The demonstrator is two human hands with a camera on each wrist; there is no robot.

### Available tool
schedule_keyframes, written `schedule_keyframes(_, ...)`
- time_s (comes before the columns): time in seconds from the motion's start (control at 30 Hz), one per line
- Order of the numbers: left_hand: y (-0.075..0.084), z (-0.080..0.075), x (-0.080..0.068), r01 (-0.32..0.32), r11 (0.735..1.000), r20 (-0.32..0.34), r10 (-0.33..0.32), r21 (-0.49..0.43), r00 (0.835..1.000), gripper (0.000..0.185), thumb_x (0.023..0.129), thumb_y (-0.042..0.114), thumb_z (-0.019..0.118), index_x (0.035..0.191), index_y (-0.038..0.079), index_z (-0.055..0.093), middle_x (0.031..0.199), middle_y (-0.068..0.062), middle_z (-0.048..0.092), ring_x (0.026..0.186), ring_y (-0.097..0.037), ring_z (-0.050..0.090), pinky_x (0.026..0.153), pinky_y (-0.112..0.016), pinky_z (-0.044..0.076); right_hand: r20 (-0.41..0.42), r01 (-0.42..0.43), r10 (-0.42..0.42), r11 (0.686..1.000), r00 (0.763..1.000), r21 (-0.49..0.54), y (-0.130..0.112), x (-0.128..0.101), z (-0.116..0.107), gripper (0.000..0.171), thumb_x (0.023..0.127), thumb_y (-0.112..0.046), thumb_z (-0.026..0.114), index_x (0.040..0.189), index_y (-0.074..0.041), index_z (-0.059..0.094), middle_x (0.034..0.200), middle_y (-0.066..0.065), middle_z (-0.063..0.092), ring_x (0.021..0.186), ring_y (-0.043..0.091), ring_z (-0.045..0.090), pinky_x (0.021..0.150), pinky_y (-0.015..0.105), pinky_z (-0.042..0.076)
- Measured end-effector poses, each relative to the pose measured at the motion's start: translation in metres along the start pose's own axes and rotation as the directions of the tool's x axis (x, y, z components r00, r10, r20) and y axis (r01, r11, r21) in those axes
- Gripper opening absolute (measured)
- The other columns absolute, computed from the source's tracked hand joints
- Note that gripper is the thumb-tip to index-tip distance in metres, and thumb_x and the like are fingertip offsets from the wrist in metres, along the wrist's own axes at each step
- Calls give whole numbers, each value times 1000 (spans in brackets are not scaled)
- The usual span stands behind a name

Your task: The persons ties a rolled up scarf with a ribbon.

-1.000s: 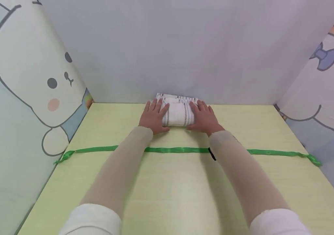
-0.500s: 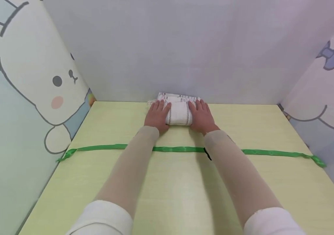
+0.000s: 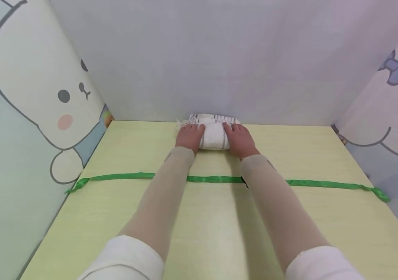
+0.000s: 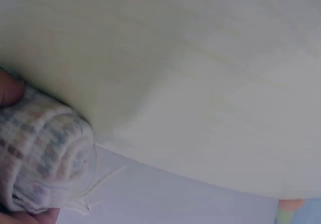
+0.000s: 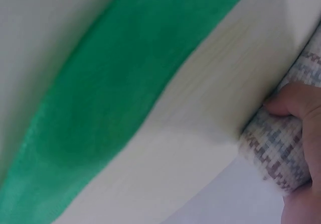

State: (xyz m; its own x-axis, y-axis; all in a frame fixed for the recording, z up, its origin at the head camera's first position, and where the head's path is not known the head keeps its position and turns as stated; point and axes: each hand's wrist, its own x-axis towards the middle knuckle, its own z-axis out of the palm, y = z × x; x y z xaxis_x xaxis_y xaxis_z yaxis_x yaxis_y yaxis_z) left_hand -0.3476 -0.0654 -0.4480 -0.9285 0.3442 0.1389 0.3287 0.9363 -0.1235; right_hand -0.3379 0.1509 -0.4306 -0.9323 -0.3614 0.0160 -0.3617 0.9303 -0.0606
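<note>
A rolled white cloth (image 3: 214,136) with dark woven stripes and a loose fringe lies at the far edge of the table, against the back wall. My left hand (image 3: 188,137) grips its left end, thumb on the near side and fingers bent over the far side. At the other end my right hand (image 3: 241,140) holds the roll the same way. In the left wrist view, the spiral end of the cloth (image 4: 47,148) shows between thumb and fingers, with threads trailing. The right wrist view has the thumb (image 5: 288,101) pressed on the patterned cloth (image 5: 276,146).
A green ribbon (image 3: 216,179) runs across the pale wooden table (image 3: 206,221) under both forearms. Behind the cloth rises a plain whitish wall (image 3: 206,58). Cartoon-printed panels (image 3: 20,128) stand along the left and right sides.
My hands have drawn slightly closer together, and their spread fingers have curled over the roll's far side. The cloth stays near the back wall; the head view has shifted a little.
</note>
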Motion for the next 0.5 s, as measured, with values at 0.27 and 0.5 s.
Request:
schedule_keyframes(0.27,5,-9,0,21,999,45,-22,34,999,37,107,7,52,143,9,46,131,-16,61,121,-35,57,102,-49,49,-6,-20,20,1000,1000,23,-3,1,2,69,103,-2,58,163,-9,25,155,25,37,146,43,29,123,52,21)
schedule_keyframes(0.5,10,-10,1,25,997,60,-29,70,998,36,108,6,50,144,3,47,129,-20,63,118,-36,60,100,-48,51,-45,-35,37,998,998,45,-4,1,3,62,105,-4,50,163,-9,27,151,26,40,143,44,32,122,53,22)
